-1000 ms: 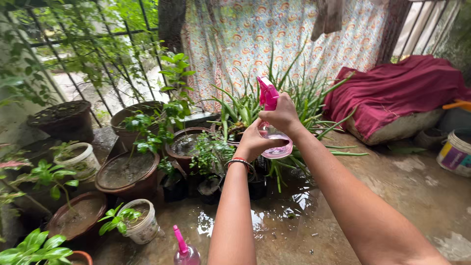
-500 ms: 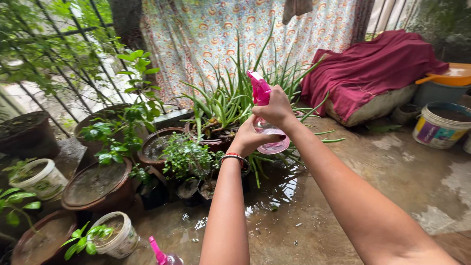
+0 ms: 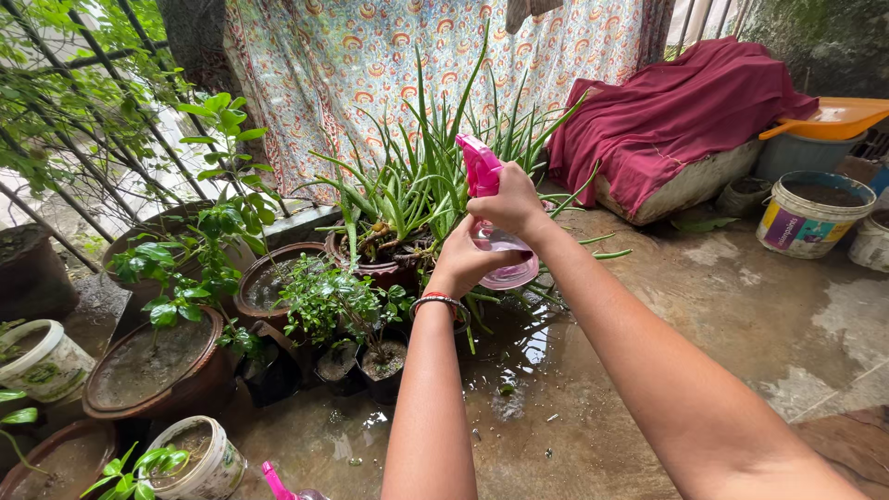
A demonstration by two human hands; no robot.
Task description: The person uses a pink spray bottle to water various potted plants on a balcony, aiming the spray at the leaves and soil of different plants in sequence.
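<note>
I hold a spray bottle (image 3: 505, 264) with a clear pink body and a bright pink trigger head out in front of me. My right hand (image 3: 508, 206) is wrapped around its neck just below the trigger head. My left hand (image 3: 467, 262), with a bangle on its wrist, cups the bottle's body from the left. The nozzle points toward a spiky aloe plant (image 3: 421, 190) in a dark pot straight ahead. A small leafy potted plant (image 3: 341, 301) stands just below and left of my hands.
Several brown clay pots (image 3: 153, 366) and white tubs (image 3: 42, 361) crowd the left. A second pink spray bottle (image 3: 278, 483) stands at the bottom edge. The concrete floor (image 3: 648, 315) is wet. A red cloth bundle (image 3: 681, 111) and buckets (image 3: 810, 218) sit at right, a patterned curtain (image 3: 370, 65) behind.
The view has swung to the right and slightly down, so the plants and buckets shifted left in the picture. Both hands keep the same hold on the spray bottle.
</note>
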